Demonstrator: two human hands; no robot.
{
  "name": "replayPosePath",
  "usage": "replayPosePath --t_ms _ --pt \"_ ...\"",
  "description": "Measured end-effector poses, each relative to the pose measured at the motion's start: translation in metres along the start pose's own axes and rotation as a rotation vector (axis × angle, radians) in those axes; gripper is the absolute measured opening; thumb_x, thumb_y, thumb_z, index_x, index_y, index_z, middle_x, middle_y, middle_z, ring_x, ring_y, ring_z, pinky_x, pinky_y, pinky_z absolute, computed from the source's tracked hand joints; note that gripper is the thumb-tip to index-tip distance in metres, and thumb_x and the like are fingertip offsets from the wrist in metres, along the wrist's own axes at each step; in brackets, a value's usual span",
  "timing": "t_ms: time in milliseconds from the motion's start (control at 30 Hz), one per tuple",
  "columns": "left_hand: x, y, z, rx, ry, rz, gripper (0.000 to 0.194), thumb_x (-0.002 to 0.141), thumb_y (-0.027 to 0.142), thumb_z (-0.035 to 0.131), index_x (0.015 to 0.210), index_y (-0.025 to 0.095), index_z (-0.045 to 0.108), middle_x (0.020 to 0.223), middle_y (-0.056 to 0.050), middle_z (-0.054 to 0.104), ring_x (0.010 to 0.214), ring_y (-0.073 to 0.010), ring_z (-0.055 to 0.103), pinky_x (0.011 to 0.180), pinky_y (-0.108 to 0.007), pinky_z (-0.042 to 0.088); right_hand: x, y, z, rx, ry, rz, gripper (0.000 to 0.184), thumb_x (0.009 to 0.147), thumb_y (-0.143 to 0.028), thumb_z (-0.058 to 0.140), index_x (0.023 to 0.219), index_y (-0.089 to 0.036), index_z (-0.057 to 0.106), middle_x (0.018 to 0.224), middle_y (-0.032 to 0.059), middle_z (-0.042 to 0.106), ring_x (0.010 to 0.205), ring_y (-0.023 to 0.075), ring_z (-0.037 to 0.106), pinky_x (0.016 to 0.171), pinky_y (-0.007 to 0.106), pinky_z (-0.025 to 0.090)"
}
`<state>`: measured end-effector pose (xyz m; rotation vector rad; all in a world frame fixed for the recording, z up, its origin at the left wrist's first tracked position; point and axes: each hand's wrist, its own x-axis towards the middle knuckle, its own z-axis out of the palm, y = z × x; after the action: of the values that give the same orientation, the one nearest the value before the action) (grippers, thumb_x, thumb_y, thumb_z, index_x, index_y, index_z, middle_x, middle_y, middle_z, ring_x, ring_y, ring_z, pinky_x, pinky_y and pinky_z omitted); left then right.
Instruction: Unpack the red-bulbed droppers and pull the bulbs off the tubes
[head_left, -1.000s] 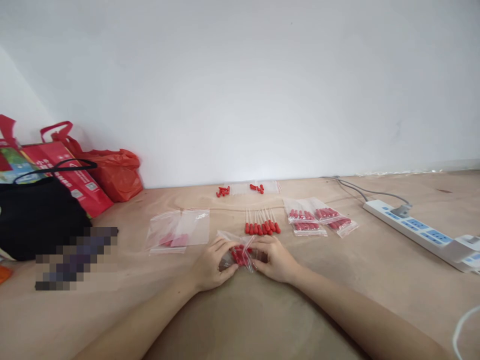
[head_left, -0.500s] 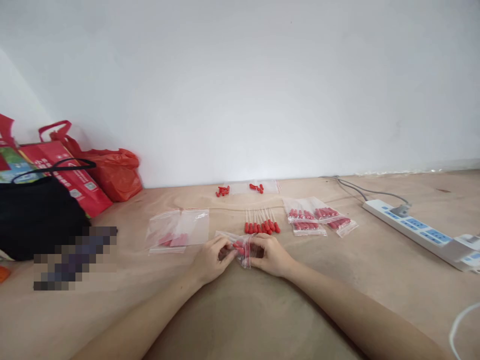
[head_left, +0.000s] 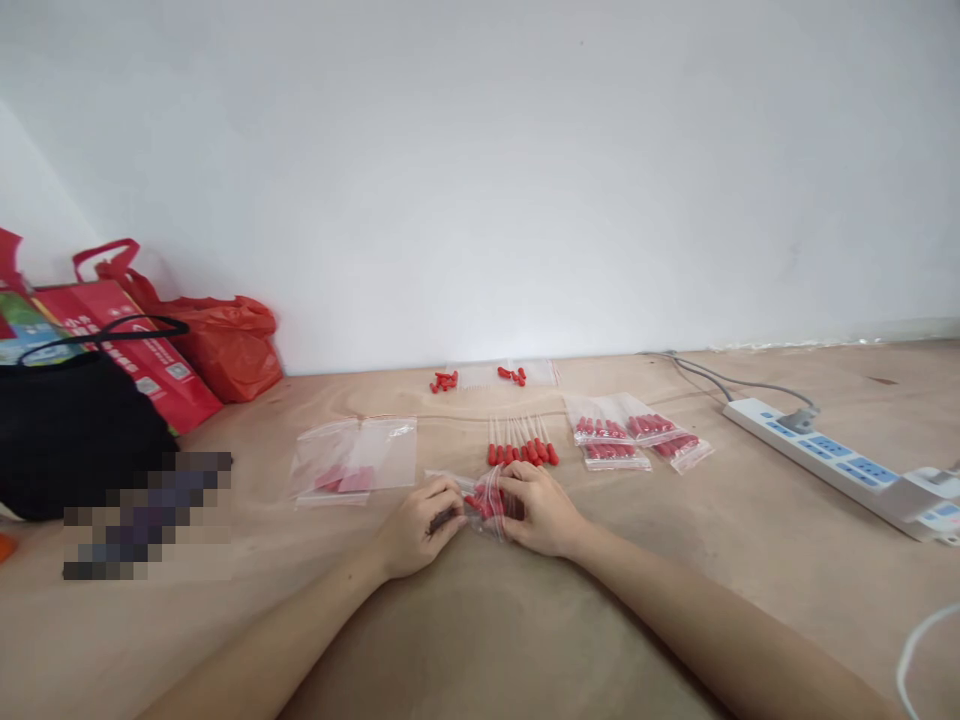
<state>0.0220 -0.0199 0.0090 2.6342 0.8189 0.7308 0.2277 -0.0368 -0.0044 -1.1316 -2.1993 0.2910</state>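
A small clear zip bag filled with red-tipped pieces lies on the tan table between my two hands. My left hand pinches its left end with the fingers closed. On the bag's right end rests my right hand, fingers curled over it. Just beyond the bag lies a row of several red-tipped sticks.
Filled clear bags lie to the right, empty clear bags to the left. Loose red pieces sit near the wall. A white power strip is at the right. A black bag and red bags stand at the left.
Both hands kept hold of the small bag and shifted slightly away from me. The fingers have worked along the bag's top, which now lies flatter on the table.
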Motion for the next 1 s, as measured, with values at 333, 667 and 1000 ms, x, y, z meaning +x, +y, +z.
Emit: replayPosePath --t_ms 333,667,1000 --pt "-0.002 0.000 0.001 -0.009 -0.011 -0.044 0.009 0.082 0.017 0.043 0.074 0.017 0.047 0.087 -0.005 0.055 0.079 -0.0135 0.051 0.071 -0.025 0.041 -0.001 0.002 0.004 0.066 0.095 0.028 0.019 0.075 -0.017 0.050 0.093 -0.019 0.056 0.078 0.0019 0.055 0.066 0.0113 0.050 0.060 0.022 0.039" --pt "-0.003 -0.003 0.001 -0.013 -0.013 -0.031 0.009 0.082 0.017 0.043 0.074 0.017 0.046 0.093 -0.005 0.053 0.083 -0.0136 0.052 0.073 -0.026 0.042 0.003 0.002 -0.003 0.315 0.084 0.107 0.017 0.066 -0.012 0.057 0.081 -0.018 0.062 0.074 0.0008 0.059 0.059 0.0086 0.050 0.056 0.020 0.042" --pt "-0.001 0.002 -0.002 -0.053 -0.022 -0.074 0.013 0.082 0.021 0.042 0.071 0.017 0.048 0.093 -0.006 0.052 0.078 -0.0138 0.052 0.068 -0.026 0.043 0.014 0.037 -0.079 0.575 -0.107 0.434 0.021 0.061 -0.022 0.064 0.081 -0.014 0.061 0.063 0.0006 0.062 0.055 0.0103 0.056 0.053 0.022 0.045"
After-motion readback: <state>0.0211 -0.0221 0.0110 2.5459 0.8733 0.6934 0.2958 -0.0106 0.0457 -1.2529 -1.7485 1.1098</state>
